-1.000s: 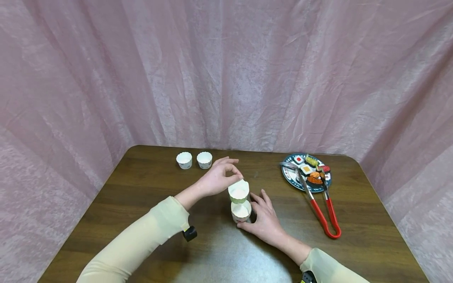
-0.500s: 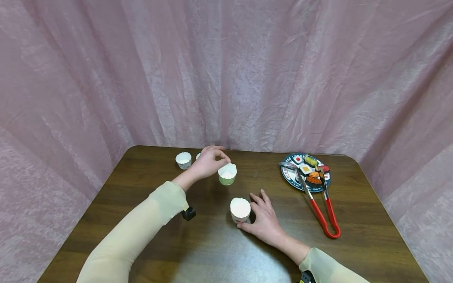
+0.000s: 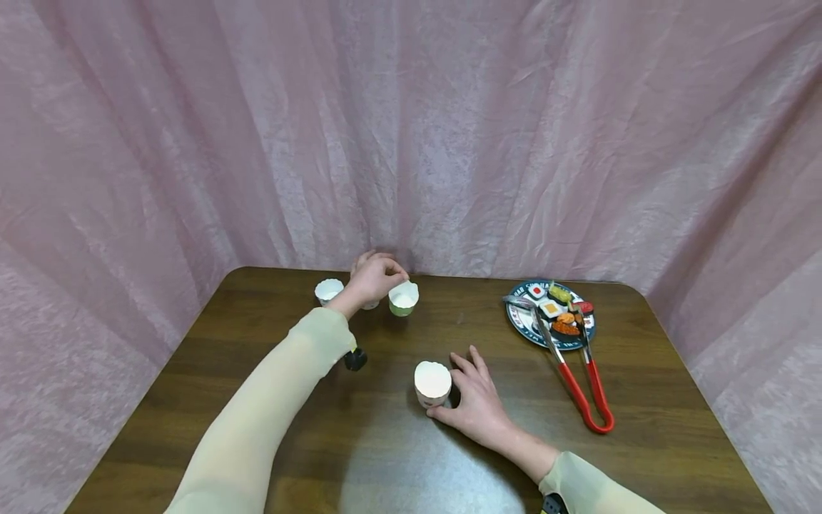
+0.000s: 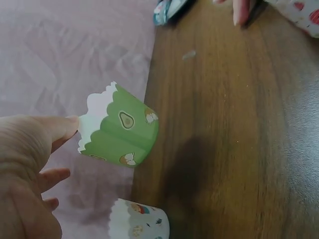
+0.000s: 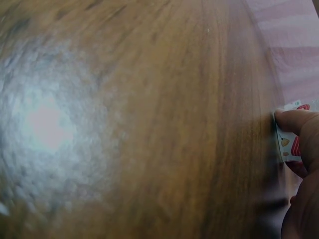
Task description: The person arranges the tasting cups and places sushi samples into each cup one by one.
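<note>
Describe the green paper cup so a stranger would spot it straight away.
Along the far side of the brown table, the left hand pinches the paper cup by its rim. Its green sides, printed with avocados, set it apart from the white-sided cups.

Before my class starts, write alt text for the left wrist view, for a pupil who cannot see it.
A left hand pinches the rim of a green paper cup with avocado prints, over a wooden table before a pink curtain. A white patterned cup is cut off at the bottom edge; part of the right hand and another cup show top right.
</note>
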Demonstrator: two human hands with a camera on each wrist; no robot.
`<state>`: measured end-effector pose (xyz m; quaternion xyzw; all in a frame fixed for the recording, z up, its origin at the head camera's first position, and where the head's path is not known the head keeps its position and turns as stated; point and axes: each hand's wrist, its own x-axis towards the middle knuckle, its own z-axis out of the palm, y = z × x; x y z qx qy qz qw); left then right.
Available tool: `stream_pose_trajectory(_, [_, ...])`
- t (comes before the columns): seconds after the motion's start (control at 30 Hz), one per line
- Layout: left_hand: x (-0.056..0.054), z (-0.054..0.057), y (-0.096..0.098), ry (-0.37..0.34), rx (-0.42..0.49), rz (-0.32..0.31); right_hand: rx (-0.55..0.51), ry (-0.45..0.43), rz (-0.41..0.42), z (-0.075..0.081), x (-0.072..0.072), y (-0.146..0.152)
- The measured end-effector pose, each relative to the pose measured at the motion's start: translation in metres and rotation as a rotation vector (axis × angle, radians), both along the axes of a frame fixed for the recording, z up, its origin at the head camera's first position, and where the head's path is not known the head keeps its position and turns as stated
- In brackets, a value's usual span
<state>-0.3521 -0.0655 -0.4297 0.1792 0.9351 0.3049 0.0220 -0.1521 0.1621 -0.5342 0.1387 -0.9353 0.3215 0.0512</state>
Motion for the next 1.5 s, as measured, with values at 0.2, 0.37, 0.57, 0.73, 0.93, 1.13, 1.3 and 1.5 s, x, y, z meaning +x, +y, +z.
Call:
stream_pose_trajectory(0.2, [-0.011, -0.014, 0.003, -0.008, -0.026, 0.084, -0.005, 0.011, -0.002, -0.001, 0.000, -0.001])
stream_pose_trajectory(0.37, [-0.012, -0.019, 0.005, -0.011, -0.054, 0.130, -0.009, 0.013, 0.000, -0.002, 0.000, -0.002])
stream_pose_trajectory(0.57, [-0.015, -0.023, 0.006, -0.023, -0.093, 0.168, -0.018, 0.001, 0.003, -0.001, 0.001, -0.003])
stream_pose_trajectory(0.73, [-0.017, -0.026, 0.008, -0.015, -0.098, 0.196, -0.024, -0.002, 0.002, -0.001, 0.002, -0.005])
stream_pose_trajectory(0.93, [-0.018, -0.028, 0.009, -0.012, -0.118, 0.228, -0.018, 0.010, 0.005, -0.002, 0.003, -0.006])
stream_pose_trajectory(1.13, [-0.020, -0.030, 0.007, -0.035, -0.122, 0.246, -0.016, 0.007, 0.002, 0.000, 0.003, -0.008])
stream_pose_trajectory(1.3, [-0.021, -0.031, 0.007, -0.030, -0.101, 0.246, -0.016, 0.002, -0.002, 0.001, 0.003, -0.009])
stream_pose_trajectory(1.5, [-0.020, -0.031, 0.006, -0.030, -0.071, 0.196, -0.018, 0.004, -0.005, 0.000, 0.003, -0.008])
